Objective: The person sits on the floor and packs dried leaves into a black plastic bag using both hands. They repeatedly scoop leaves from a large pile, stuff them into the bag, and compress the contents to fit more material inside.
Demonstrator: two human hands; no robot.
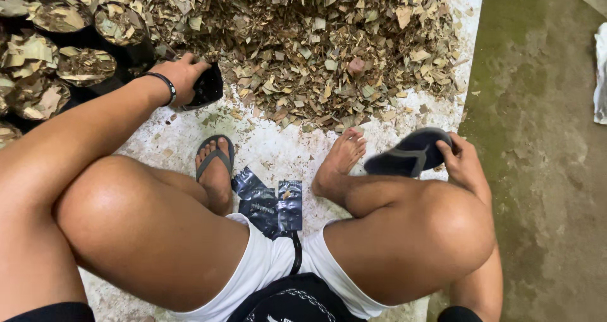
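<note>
Left hand [183,75] has its grip closed on a small black bag [205,87] at the leaf pile [303,44] edge. Right hand [465,164], right of the pile, grips a dark sandal [408,154]. Filling appears underway; scooping needs the bag mouth opened.

I'm seeing the leaf pile [303,44] lying ahead, filled bags [57,50] sitting left of it, empty bags [272,202] lying between my feet.

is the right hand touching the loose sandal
Touching. The head view shows the right hand gripping the end of the loose sandal, lifted off beside the bare foot.
</note>
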